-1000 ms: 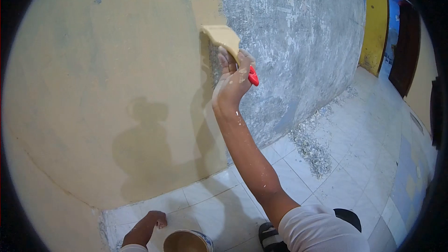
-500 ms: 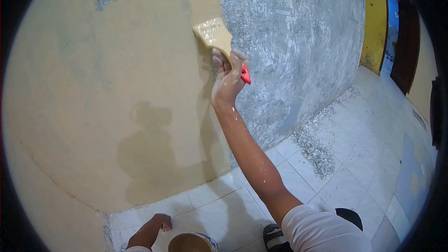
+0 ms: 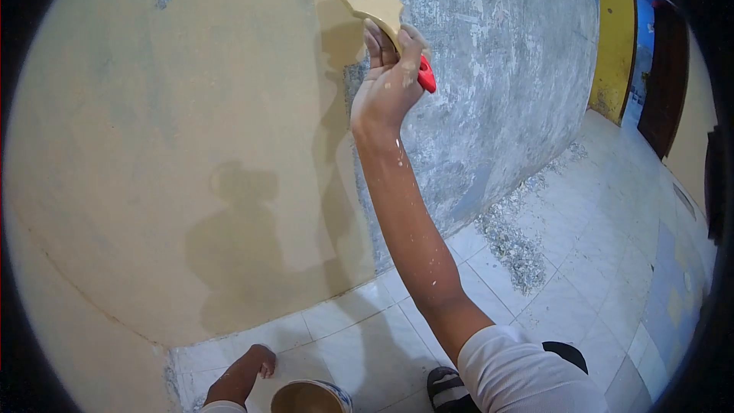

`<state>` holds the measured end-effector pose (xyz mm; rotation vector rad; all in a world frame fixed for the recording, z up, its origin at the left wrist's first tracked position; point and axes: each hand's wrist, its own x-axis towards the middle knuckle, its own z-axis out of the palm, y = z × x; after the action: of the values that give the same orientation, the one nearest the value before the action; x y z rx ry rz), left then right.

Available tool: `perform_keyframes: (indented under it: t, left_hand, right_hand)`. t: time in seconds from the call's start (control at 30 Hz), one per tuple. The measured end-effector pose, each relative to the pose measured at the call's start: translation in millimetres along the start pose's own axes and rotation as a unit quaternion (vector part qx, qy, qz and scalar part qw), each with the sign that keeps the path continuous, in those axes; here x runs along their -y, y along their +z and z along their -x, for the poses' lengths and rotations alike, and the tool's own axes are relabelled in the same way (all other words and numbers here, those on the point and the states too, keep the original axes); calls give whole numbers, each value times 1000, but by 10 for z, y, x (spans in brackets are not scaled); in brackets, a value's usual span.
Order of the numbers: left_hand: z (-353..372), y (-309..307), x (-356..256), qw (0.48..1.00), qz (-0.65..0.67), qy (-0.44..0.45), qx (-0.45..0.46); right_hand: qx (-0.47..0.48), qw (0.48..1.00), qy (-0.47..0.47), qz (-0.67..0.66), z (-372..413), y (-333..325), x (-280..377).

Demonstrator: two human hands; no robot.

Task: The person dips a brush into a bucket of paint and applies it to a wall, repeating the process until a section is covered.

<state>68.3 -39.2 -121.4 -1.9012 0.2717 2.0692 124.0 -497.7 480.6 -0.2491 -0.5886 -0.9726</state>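
Note:
My right hand (image 3: 390, 80) is closed round a wide paintbrush (image 3: 375, 1) with a red handle end. Cream-beige paint coats the bristles and much of the brush. It is held up by the wall, over the border between the beige painted area (image 3: 229, 99) and the bare, mottled grey area (image 3: 489, 69). Whether the bristles touch the wall is hard to tell. Low at the bottom left, my left hand (image 3: 262, 361) hangs with its fingers curled in and nothing visible in them. Just right of it stands a paint bucket (image 3: 341, 393), cut off by the bottom edge.
White tiles (image 3: 573, 321) cover the floor. Scraped paint flakes (image 3: 516, 252) lie in a heap along the wall's foot. My sandalled foot (image 3: 447, 386) is at the bottom. A brown door (image 3: 664, 80) beside a yellow wall section (image 3: 614, 38) stands at the far right.
My right hand has moved the paintbrush up and slightly right, away from the lower painted strip. My left hand has barely shifted.

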Motion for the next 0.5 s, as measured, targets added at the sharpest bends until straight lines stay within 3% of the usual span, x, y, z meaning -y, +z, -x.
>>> perform_keyframes:
  t: [0.07,0.27,0.37,0.5]
  left_hand:
    - [51,-11,-51,999,-26,-6,43]
    - [202,5,-83,999,-4,22,29]
    - [-300,-49,180,998,-7,60,31]
    - [219,26,-160,999,-42,6,7]
  right_hand:
    - [-4,1000,12,13,-39,-66,-95]
    - [-36,997,28,70,306,-594,-243]
    - [-88,989,46,105,746,-956,-150]
    - [-132,975,87,154,1329,-1443,-19]
